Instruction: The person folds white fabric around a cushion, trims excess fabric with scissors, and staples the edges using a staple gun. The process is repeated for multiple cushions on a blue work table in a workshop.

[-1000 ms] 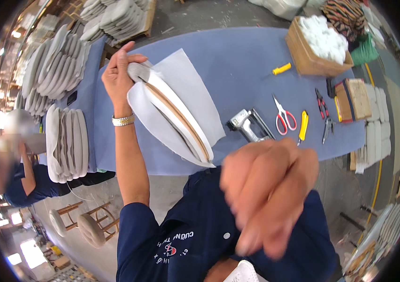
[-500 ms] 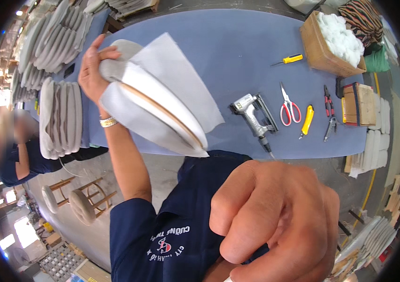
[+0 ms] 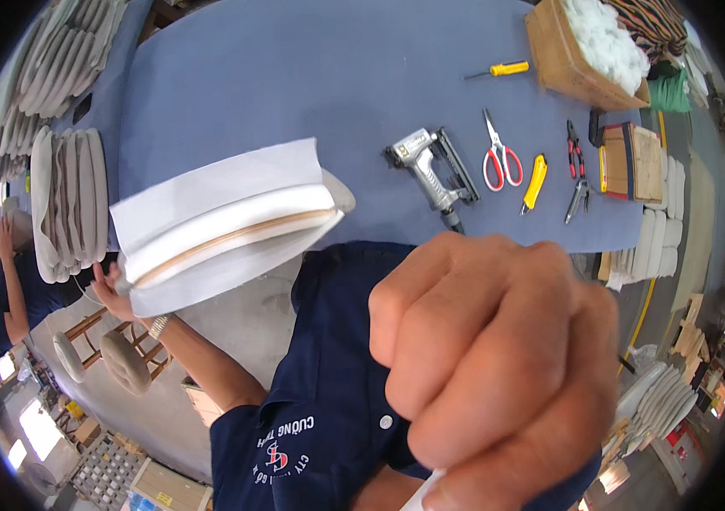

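Note:
At the left, my left hand (image 3: 114,294) grips one end of a curved upholstered pad (image 3: 235,226). Grey-white fabric flaps spread from both sides of the pad, and a thin tan strip runs along its white middle; most of my palm is hidden behind it. It is held up over the table's near edge. Very close to the camera, my right hand (image 3: 494,358) is closed in a fist. From under its thumb pokes a slim white piece (image 3: 418,496), too little of which shows to name.
On the blue table (image 3: 294,68) lie a pneumatic staple gun (image 3: 435,175), red-handled scissors (image 3: 499,157), a yellow cutter (image 3: 535,183), a screwdriver (image 3: 503,69) and pliers (image 3: 578,192). A carton of white stuffing (image 3: 563,60) stands far right. Grey pads (image 3: 71,204) are stacked left, near a co-worker (image 3: 17,289).
My left hand has come down and nearer with the pad, which has turned so its free end points right. My right fist stays close to the camera, with more of the white piece showing.

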Tool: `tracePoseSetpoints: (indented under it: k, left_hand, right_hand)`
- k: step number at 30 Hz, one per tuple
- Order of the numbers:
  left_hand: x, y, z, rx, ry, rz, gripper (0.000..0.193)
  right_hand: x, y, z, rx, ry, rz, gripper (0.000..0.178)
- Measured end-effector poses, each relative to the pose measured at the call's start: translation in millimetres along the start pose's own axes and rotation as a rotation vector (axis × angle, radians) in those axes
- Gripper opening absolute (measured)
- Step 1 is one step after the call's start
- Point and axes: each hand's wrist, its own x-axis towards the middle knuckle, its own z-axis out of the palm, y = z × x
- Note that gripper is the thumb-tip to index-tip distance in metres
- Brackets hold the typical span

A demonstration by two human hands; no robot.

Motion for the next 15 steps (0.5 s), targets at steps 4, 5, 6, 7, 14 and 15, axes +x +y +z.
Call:
tracePoseSetpoints:
  k: [4,5,6,7,14,15]
  left_hand:
    - [-49.6,-36.1,-57.5,0.125,0.181,-0.125,0.053]
    - [-66.1,-44.4,-76.1,0.069,0.263,-0.184,0.054]
    - [-76.6,-54.4,-78.8,0.000,0.310,-0.257,0.054]
    - [-86.7,-66.8,-100.4,0.003,0.341,-0.256,0.054]
    - [-126.2,-103.0,-137.4,-0.152,0.281,-0.399,0.053]
    - [-123.8,-118.7,-175.6,-0.145,0.210,-0.436,0.053]
  right_hand:
    - [6.9,15.6,-3.0,-0.213,-0.051,0.030,0.009]
    - [2.4,28.7,-12.7,-0.304,-0.047,0.079,0.010]
    - [1.5,39.5,-24.9,-0.443,-0.019,0.148,0.011]
    - [-6.0,60.1,-43.3,-0.546,0.007,0.282,0.012]
    - [-194.1,205.4,-166.5,-0.727,0.214,1.302,0.048]
    - [-220.5,219.0,-171.2,-0.648,0.190,1.438,0.059]
